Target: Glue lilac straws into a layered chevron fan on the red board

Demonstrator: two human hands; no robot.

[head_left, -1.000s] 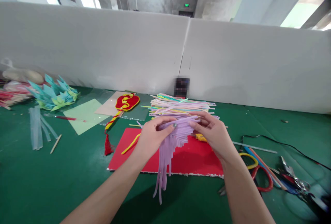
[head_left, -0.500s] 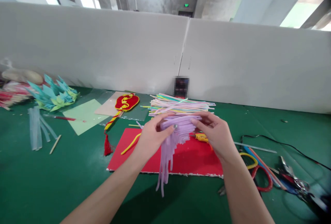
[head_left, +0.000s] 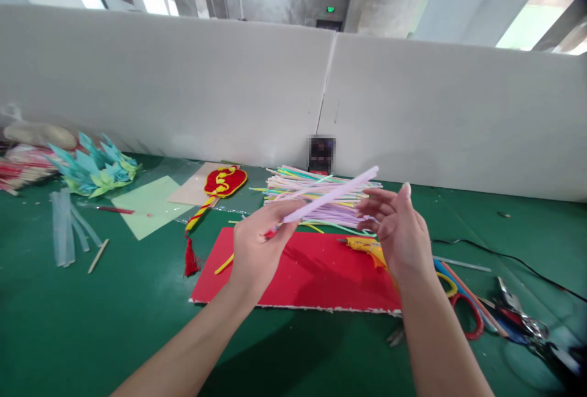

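My left hand (head_left: 257,244) is closed on one end of a lilac pipe-cleaner piece (head_left: 334,193). Seen nearly edge-on, the piece looks like a thin bar slanting up to the right, so its flat face is hidden. To its right, my right hand (head_left: 403,235) is held up with fingers apart and nothing in it. Below both hands lies a red board (head_left: 298,271), with a yellow hot glue gun (head_left: 364,244) at its right side, close to my right hand. Behind them is a pile of pastel pipe cleaners (head_left: 298,186).
At the right are scissors (head_left: 472,323), pliers (head_left: 509,296) and a black cord (head_left: 509,254). A red and yellow fan ornament (head_left: 224,181), pale green paper (head_left: 147,207), clear glue sticks (head_left: 62,229) and a turquoise paper flower (head_left: 98,167) lie leftward. A white partition (head_left: 183,91) stands behind.
The lilac piece, held by both hands with its strands hanging down, has been tilted to nearly edge-on. My right hand has let go and moved right, opening.
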